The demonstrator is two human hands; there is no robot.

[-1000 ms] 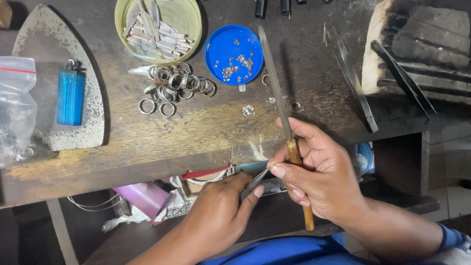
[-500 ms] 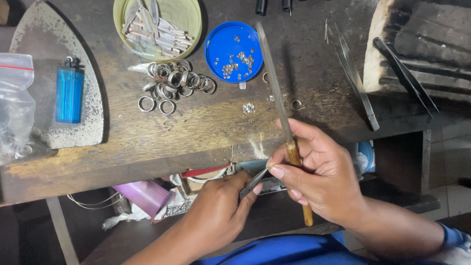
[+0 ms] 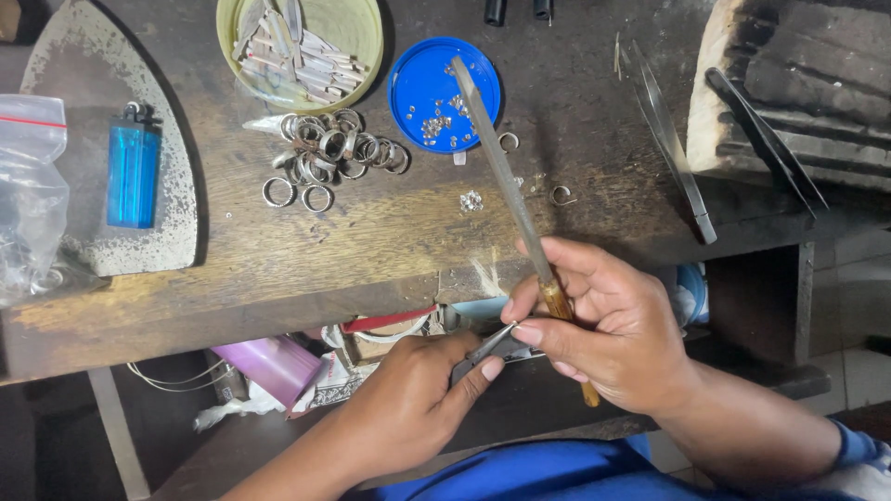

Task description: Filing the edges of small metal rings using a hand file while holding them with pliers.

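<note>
My right hand (image 3: 608, 329) grips a long metal file (image 3: 497, 158) by its wooden handle, the blade pointing up and away over the wooden bench (image 3: 371, 250). My left hand (image 3: 408, 408) is below the bench edge and pinches a small flat metal piece (image 3: 492, 345) between thumb and fingers. The right thumb and forefinger also touch that piece. Both hands meet in front of the bench edge.
On the bench lie a pile of metal rings (image 3: 329, 158), a blue lid with small stones (image 3: 444, 93), a yellow-green dish of metal strips (image 3: 299, 46), a blue lighter (image 3: 133, 176) on a grey slab, tweezers (image 3: 668, 139), a charred block (image 3: 798, 93) and a plastic bag (image 3: 28, 204).
The file's tip has swung slightly left over the blue lid. Both hands stay together at the bench edge, holding the same things.
</note>
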